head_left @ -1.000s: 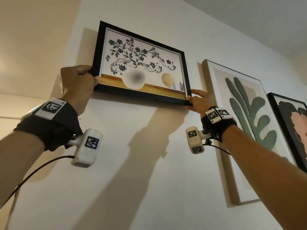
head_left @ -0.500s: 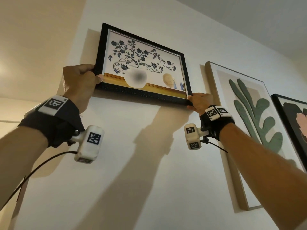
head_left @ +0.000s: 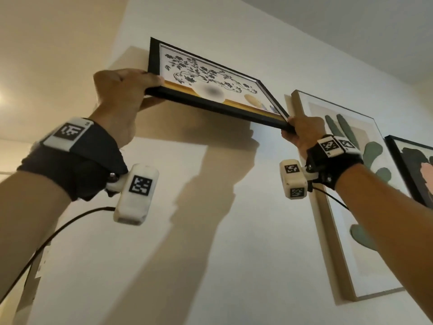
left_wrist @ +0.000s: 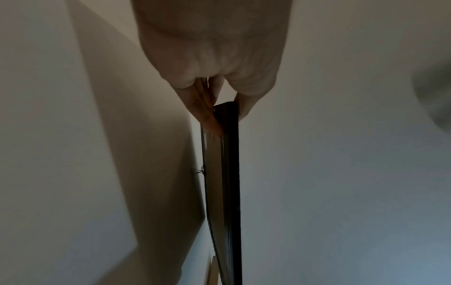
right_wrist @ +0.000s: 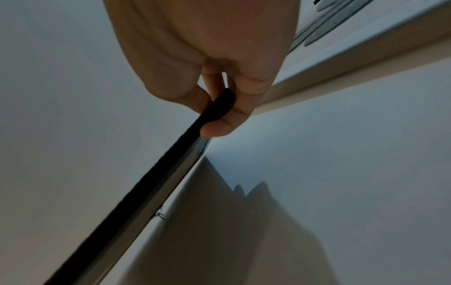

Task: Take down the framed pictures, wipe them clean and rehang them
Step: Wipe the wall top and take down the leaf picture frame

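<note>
up high, black-framed flower picture (head_left: 210, 90) held against the white wall (head_left: 234, 231), its lower edge swung out from the wall, upper edge close in. print shows dark blossoms on curling stems, a pale round vase, a yellow band along the bottom.

left hand (head_left: 117, 102) grips the lower left corner: thumb across the front of the frame, fingers (left_wrist: 207, 119) curled behind onto the backing. left wrist view shows the frame edge-on, pinched between thumb and fingers, a gap open between backing and wall. a small metal hook or wire (left_wrist: 200, 172) sits in that gap at the wall side; cannot tell if it is engaged with the frame.

right hand (head_left: 302, 132) clamps the lower right corner, thumb on one face and fingers on the other, seen plainly in the right wrist view (right_wrist: 219, 108). same small metal fitting (right_wrist: 160, 215) shows along the frame's back edge, away from the grip.

both wrists carry black straps with white marker tags and a white camera pod hanging below; a dark cable (head_left: 46, 240) trails from the left pod.

just beyond the right hand, a tall light-wood-framed picture (head_left: 346, 207) of a green cactus-like shape hangs flat on the wall; its frame edge passes behind the right wrist. further out past that, a third picture in a dark frame (head_left: 412, 170), with dark and pink forms, cut by the view's edge.

arm and frame shadows (head_left: 194, 184) fall on the wall below the grip. ceiling (head_left: 351, 31) meets the wall above the pictures.
</note>
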Motion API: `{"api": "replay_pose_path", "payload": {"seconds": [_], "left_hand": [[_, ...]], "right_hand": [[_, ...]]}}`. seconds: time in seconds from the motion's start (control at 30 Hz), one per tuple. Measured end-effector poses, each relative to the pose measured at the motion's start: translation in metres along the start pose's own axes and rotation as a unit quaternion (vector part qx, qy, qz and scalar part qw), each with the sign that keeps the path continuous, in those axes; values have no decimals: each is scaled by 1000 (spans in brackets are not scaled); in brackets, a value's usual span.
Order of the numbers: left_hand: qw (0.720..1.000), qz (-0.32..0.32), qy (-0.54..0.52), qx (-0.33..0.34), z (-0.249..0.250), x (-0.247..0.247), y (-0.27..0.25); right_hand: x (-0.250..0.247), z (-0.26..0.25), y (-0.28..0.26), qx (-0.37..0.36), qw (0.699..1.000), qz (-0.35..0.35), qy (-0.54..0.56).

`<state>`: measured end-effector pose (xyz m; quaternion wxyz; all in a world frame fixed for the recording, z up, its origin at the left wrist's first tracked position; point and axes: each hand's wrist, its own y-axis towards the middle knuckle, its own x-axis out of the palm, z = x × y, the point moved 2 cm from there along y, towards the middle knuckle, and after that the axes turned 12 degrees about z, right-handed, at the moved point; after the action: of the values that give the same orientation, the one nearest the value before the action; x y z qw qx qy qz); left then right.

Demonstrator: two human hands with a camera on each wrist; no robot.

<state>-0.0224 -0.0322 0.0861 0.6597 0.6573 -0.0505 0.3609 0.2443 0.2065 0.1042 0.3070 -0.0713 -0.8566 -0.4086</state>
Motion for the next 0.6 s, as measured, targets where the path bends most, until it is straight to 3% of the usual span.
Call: {"api": "replay_pose_path", "payload": {"seconds": [0.13,0.37,0.6], "left_hand": [[999,13,-26,-23,5,3,10],[998,13,-58,-29,17,19,18],[999,14,-48,-18,23,23,28]], "right_hand": [[2,-16,-2,20,996,41,72],[-6,-41,11,40,987,28,155],[-6,-54,13,59,984,15,169]]}}
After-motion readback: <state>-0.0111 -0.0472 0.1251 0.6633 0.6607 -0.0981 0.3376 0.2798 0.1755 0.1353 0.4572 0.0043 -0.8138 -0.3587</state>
